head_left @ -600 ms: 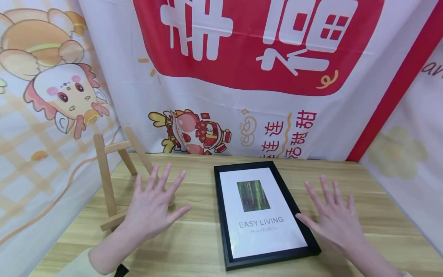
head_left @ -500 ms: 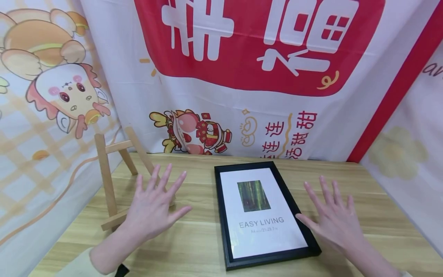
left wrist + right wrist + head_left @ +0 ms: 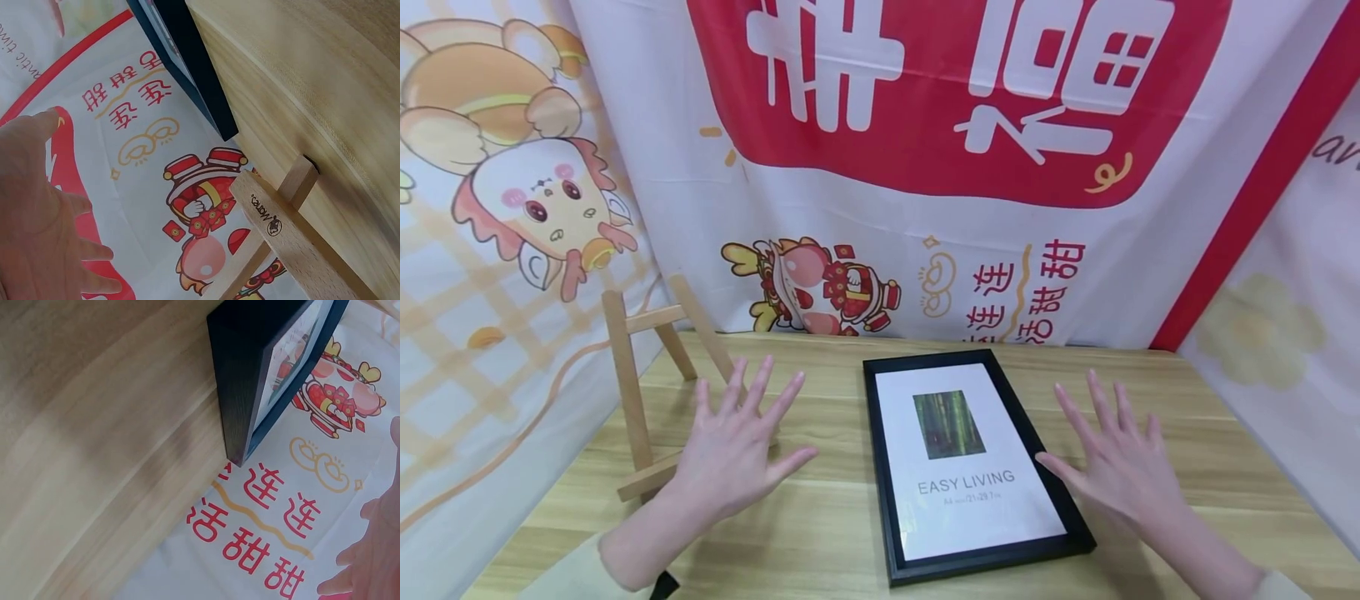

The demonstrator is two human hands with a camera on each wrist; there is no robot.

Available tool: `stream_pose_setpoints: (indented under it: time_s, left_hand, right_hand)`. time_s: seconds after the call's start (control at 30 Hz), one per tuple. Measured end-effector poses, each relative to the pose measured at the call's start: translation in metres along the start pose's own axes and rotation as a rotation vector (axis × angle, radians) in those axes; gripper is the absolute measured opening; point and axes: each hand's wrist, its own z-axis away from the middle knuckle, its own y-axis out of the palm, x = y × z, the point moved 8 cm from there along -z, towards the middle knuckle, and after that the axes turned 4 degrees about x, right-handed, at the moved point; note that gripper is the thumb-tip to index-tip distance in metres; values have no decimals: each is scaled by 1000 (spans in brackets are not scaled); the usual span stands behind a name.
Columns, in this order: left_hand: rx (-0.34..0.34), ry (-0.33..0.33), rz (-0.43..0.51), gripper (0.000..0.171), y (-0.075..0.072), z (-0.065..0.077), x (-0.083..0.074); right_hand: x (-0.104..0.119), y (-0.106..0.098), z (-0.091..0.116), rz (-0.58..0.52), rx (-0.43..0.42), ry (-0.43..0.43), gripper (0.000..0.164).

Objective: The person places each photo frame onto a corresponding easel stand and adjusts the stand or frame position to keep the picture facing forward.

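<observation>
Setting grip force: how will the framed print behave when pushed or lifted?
The framed print is probably stiff: its black border is straight-edged. Lying flat, it should slide rather than tip. Reflections suggest a slick, perhaps fragile front pane.

- Between the left hand (image 3: 730,458) and the right hand (image 3: 1127,475), the picture frame (image 3: 992,556) is black.
- Inside it, the paper sheet (image 3: 977,525) is white with gray letters, and the small photo (image 3: 950,425) has green and dark stripes.
- By the left hand, the wooden easel (image 3: 628,383) is light tan with a dark logo (image 3: 274,226).
- Under both hands, the wooden tabletop (image 3: 820,517) is pale yellow-brown with wavy lines.
- Ahead of both hands, the cloth backdrop (image 3: 820,192) is white with a big red patch and white writing.
- Behind both hands, the sleeves (image 3: 580,575) are cream.
</observation>
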Motion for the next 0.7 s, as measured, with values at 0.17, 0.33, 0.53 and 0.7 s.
stream_pose_setpoints:
  time_s: [0.17,0.33,0.53,0.7]
  left_hand:
    - [9,-7,7,91,2,-2,-1]
    - [29,-15,32,90,7,-5,-3]
    - [47,-23,73,91,17,-11,-9]
    - [67,-22,119,91,25,-18,-17]
  right_hand:
    - [-1,0,-5,8,22,5,95]
    - [-5,2,-8,8,49,19,93]
    - [-10,6,-11,-14,89,26,93]
    - [-13,11,-13,-41,97,-2,93]
